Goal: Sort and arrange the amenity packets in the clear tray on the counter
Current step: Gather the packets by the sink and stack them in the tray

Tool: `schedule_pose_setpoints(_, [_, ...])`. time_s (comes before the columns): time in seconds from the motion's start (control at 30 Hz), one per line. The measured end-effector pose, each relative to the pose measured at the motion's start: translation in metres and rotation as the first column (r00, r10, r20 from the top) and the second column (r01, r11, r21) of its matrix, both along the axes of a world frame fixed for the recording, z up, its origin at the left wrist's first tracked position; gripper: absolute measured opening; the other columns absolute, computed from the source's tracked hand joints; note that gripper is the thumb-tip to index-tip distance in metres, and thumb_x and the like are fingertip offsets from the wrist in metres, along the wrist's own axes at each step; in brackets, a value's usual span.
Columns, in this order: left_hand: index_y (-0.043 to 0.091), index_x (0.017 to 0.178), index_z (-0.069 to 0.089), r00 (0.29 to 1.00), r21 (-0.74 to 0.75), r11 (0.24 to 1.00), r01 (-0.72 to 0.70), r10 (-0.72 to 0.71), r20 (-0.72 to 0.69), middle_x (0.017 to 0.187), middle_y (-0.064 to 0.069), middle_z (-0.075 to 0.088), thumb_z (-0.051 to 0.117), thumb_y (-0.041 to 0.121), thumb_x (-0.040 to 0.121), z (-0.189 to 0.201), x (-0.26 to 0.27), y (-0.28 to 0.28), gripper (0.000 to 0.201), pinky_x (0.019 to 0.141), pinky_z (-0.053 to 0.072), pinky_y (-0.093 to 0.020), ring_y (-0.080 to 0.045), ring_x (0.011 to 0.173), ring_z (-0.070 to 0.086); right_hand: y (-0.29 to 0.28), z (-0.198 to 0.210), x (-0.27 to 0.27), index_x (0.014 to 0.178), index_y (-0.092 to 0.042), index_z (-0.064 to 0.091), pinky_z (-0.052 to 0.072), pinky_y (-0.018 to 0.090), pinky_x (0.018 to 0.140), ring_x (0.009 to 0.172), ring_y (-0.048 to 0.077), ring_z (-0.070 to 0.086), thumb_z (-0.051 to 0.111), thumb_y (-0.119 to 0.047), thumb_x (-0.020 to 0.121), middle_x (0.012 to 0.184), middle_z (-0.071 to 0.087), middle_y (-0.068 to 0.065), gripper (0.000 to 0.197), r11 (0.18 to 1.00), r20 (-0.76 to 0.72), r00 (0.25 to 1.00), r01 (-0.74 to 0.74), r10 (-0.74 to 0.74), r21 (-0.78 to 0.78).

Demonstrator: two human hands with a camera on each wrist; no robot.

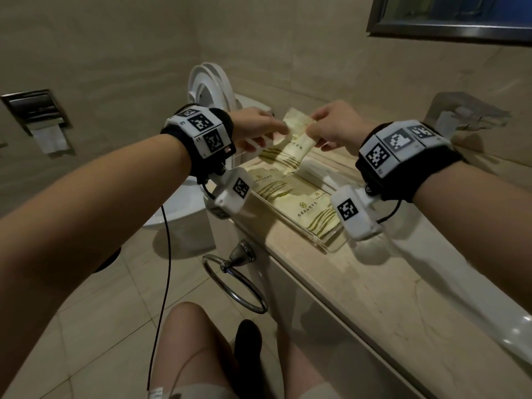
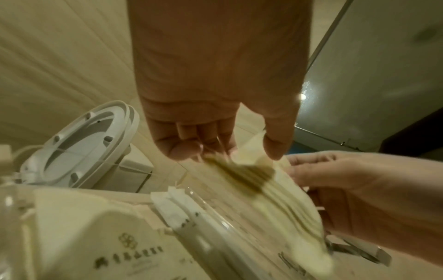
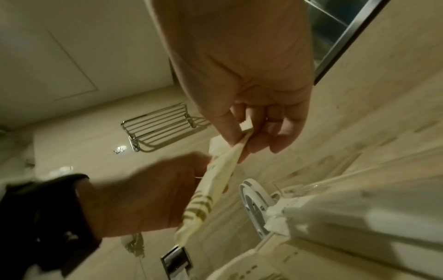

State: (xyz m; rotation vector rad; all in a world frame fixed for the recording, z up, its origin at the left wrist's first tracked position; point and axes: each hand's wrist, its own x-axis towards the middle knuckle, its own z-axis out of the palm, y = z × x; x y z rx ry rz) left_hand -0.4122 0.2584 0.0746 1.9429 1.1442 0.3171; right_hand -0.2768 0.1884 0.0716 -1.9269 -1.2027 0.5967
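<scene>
Just above centre of the head view, the cream amenity packet hangs over the far end of the clear tray, long axis sloping down-left, pinched by the left hand and the right hand at its upper end.

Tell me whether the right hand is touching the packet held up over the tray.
Touching. In the right wrist view the right hand pinches the packet's top edge between thumb and fingers; the head view agrees.
</scene>
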Motion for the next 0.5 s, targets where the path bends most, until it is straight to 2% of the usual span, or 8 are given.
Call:
schedule_pose_setpoints(0.07, [0.014, 0.098, 0.061, 0.999, 0.020, 0.999, -0.032, 0.031, 0.033, 0.076, 0.002, 0.051, 0.062, 0.036, 0.086, -0.001, 0.003, -0.003, 0.024, 0.066, 0.043, -0.023, -0.011, 0.069, 0.049, 0.001, 0.003, -0.002, 0.119, -0.006, 0.058, 0.049, 0.021, 0.060, 0.064, 0.009, 0.054, 0.055, -0.003, 0.089, 0.089, 0.061, 0.006, 0.031, 1.000, -0.016, 1.000, -0.021, 0.021, 0.014])
schedule_pose_setpoints(0.13, [0.014, 0.093, 0.060, 0.993, 0.012, 0.997, -0.073, 0.072, 0.097, 0.068, 0.002, 0.048, 0.062, 0.031, 0.088, -0.001, 0.006, -0.005, 0.018, 0.056, 0.041, -0.021, -0.010, 0.059, 0.046, -0.001, 0.003, -0.003, 0.106, -0.007, 0.059, 0.050, 0.023, 0.063, 0.064, 0.010, 0.054, 0.055, -0.006, 0.090, 0.078, 0.057, 0.002, 0.016, 1.000, -0.097, 0.995, -0.022, 0.024, 0.021])
schedule_pose_setpoints(0.17, [0.014, 0.092, 0.059, 0.987, -0.004, 0.995, -0.095, 0.095, 0.128, 0.068, 0.001, 0.048, 0.060, 0.028, 0.090, -0.001, 0.008, -0.006, 0.014, 0.053, 0.041, -0.019, -0.010, 0.058, 0.046, -0.003, 0.002, -0.003, 0.098, -0.008, 0.057, 0.051, 0.025, 0.065, 0.066, 0.011, 0.055, 0.056, -0.011, 0.091, 0.078, 0.057, 0.002, 0.007, 0.999, -0.160, 0.987, -0.036, 0.033, -0.013])
schedule_pose_setpoints(0.2, [0.013, 0.088, 0.058, 0.979, -0.028, 0.992, -0.121, 0.124, 0.162, 0.069, 0.001, 0.048, 0.058, 0.024, 0.091, -0.001, 0.009, -0.007, 0.011, 0.053, 0.043, -0.019, -0.009, 0.059, 0.047, -0.006, 0.001, -0.004, 0.093, -0.009, 0.055, 0.052, 0.026, 0.067, 0.069, 0.012, 0.057, 0.056, -0.017, 0.092, 0.081, 0.059, 0.003, 0.007, 0.995, -0.235, 0.971, -0.065, 0.046, -0.073])
schedule_pose_setpoints(0.3, [0.012, 0.070, 0.048, 0.932, -0.129, 0.972, -0.194, 0.224, 0.285, 0.066, -0.003, 0.046, 0.052, 0.009, 0.093, -0.005, 0.013, -0.009, 0.024, 0.058, 0.048, -0.023, -0.012, 0.058, 0.048, -0.014, -0.002, 0.000, 0.100, -0.009, 0.049, 0.058, 0.034, 0.065, 0.077, 0.016, 0.063, 0.055, -0.028, 0.092, 0.093, 0.064, 0.008, 0.021, 0.961, -0.489, 0.870, -0.179, 0.056, -0.209])
schedule_pose_setpoints(0.33, [0.010, 0.068, 0.046, 0.923, -0.153, 0.967, -0.202, 0.240, 0.300, 0.065, -0.004, 0.044, 0.049, 0.004, 0.093, -0.007, 0.015, -0.010, 0.026, 0.059, 0.048, -0.025, -0.013, 0.057, 0.046, -0.017, -0.001, 0.000, 0.102, -0.007, 0.048, 0.059, 0.034, 0.062, 0.073, 0.017, 0.065, 0.055, -0.025, 0.092, 0.091, 0.064, 0.010, 0.022, 0.957, -0.544, 0.838, -0.194, 0.047, -0.216])
schedule_pose_setpoints(0.4, [0.007, 0.067, 0.045, 0.928, -0.181, 0.966, -0.182, 0.230, 0.292, 0.063, -0.006, 0.042, 0.044, -0.002, 0.091, -0.009, 0.019, -0.015, 0.026, 0.053, 0.046, -0.024, -0.015, 0.054, 0.045, -0.023, 0.000, 0.002, 0.098, -0.004, 0.050, 0.057, 0.027, 0.051, 0.055, 0.015, 0.067, 0.053, -0.014, 0.093, 0.084, 0.062, 0.012, 0.012, 0.949, -0.559, 0.827, -0.217, 0.054, -0.231])
schedule_pose_setpoints(0.5, [0.010, 0.082, 0.048, 0.947, -0.208, 0.969, -0.136, 0.189, 0.259, 0.069, -0.003, 0.049, 0.042, 0.012, 0.094, -0.010, 0.024, -0.024, 0.014, 0.051, 0.043, -0.024, -0.014, 0.058, 0.049, -0.028, -0.002, 0.003, 0.089, -0.002, 0.052, 0.051, 0.015, 0.038, 0.038, 0.006, 0.059, 0.049, -0.006, 0.094, 0.070, 0.061, 0.007, 0.007, 0.906, -0.441, 0.892, -0.265, 0.100, -0.330])
